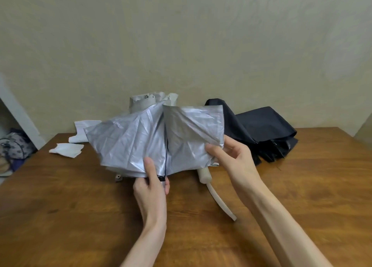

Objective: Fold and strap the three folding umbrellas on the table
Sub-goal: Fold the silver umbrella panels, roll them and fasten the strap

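Scraps of white paper (66, 150) lie on the wooden table (60, 216), well left of the fingers on my feed. Silver umbrella (128, 138), half collapsed and raised off the table: crown points away toward the wall, hem toward me, long axis near-to-far and tilted up. Left hand (150, 188) grips the gathered hem, thumb flat on the fabric. Right hand (231, 156) pinches a loose panel's corner, up and right of that thumb. Cream handle (204, 176) shows just below the right fingers, strap (223, 204) trailing toward me. Black umbrella (265, 129) lies slack beyond the right fingers; I log its axis as roughly left-right.
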Available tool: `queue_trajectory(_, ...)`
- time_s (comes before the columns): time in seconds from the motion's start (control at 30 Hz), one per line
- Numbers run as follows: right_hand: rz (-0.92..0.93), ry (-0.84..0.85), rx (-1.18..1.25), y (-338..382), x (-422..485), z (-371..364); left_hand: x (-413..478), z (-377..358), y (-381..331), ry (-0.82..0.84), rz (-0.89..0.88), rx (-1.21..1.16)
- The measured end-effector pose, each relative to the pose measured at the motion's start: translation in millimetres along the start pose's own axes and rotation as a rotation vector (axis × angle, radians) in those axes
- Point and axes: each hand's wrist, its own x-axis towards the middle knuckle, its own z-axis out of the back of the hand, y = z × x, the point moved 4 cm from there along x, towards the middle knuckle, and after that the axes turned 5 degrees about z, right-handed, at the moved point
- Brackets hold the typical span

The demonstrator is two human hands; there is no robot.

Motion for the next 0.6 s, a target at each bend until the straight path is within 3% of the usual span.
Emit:
queue_trajectory(0.1, 0.073, 0.068, -0.005, 15.1, 1.3, -13.1, 5.5, -3.9, 7.2, 0.076, 0.042, 0.060)
queue_trajectory(0.3, 0.040, 0.150, -0.026, 35.8, 19.9, -49.5, -1.8, -17.3, 9.3, 0.419, -0.015, 0.145)
queue_trajectory(0.47, -0.159, 0.297, -0.211, 23.3, 28.5, -69.8, -8.3, -23.2, 7.6, 0.431, -0.003, 0.088)
queue_trajectory(0.6, -0.088, 0.233, -0.145, 21.4, 28.4, -58.0, -13.4, -26.5, 9.7, 0.419, 0.059, 0.025)
